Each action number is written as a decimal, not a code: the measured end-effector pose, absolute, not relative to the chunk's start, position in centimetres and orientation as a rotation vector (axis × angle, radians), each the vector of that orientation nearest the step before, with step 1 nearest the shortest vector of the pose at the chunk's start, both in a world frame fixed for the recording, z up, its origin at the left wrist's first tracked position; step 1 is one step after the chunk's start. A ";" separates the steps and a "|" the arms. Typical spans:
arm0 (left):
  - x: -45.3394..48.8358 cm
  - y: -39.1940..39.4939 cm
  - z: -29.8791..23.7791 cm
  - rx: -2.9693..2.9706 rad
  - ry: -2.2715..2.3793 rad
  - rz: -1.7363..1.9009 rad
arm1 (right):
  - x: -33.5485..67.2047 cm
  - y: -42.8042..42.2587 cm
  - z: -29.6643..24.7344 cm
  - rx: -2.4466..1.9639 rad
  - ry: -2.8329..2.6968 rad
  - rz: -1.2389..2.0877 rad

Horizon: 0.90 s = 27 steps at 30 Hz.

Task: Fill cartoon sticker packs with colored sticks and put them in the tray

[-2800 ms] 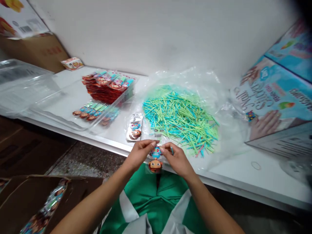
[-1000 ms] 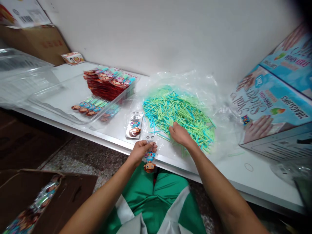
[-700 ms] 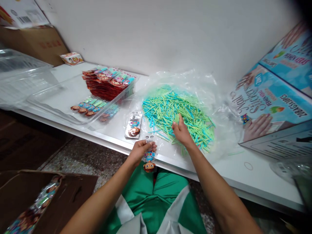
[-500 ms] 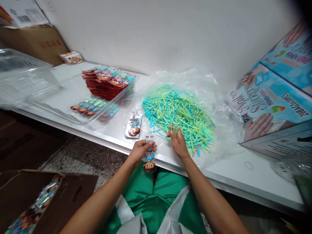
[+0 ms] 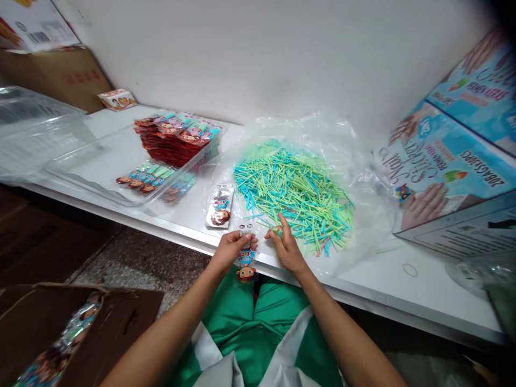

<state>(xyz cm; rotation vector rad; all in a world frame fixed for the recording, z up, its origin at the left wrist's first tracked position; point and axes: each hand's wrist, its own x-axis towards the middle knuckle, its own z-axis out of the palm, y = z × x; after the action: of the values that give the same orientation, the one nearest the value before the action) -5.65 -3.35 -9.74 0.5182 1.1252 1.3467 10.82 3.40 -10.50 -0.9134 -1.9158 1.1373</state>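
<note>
Stick pile is the big one here, a bright jumble of green and blue lengths spread on clear plastic. Next down, the cartoon packet: clear top with small dark outlines, blue middle, brown cartoon head below. The left hand has it pinched, fingers narrow, at the table's front edge. The right hand, just beside, grips a green piece, index finger raised. On to the lettering: the large box says "Nail Stickers", "PERMEN KERAS", "20BAGSX30PCS"; the packet's blue part reads "STICK". The white table slants rightward, its front lip beneath both hands, 1 narrow gap between them, and the packet's head overhangs green trousers.
</note>
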 end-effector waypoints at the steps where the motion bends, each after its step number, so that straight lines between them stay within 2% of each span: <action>1: -5.7 -3.4 -9.8 0.521 1.125 1.348 | 10.9 3.4 -10.5 -0.914 -1.930 1.129; 5: -5.7 -3.5 -9.4 0.516 1.150 1.361 | 11.2 3.5 -10.4 -0.917 -1.955 1.078; 8: -5.6 -2.9 -7.7 0.583 1.264 1.501 | 11.3 3.3 -10.3 -0.874 -2.027 1.057; 11: -4.7 -1.5 -5.6 0.875 1.426 1.647 | 11.2 3.0 -10.3 -0.829 -2.118 1.055; 16: -1.9 0.9 -5.2 1.334 1.497 1.531 | 11.2 2.6 -10.5 -0.800 -2.102 1.038; 21: 0.2 1.2 -6.2 1.281 1.351 1.511 | 11.7 2.4 -10.7 -0.843 -2.148 1.082; 27: -1.2 1.1 -3.3 1.017 1.318 1.741 | 11.7 1.9 -10.0 -0.922 -1.880 1.032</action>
<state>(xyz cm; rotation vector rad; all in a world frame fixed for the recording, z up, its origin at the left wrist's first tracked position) -1.23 1.14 -3.26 1.0169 1.3176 1.7411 11.75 1.95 -10.04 -0.9223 -1.8797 1.0321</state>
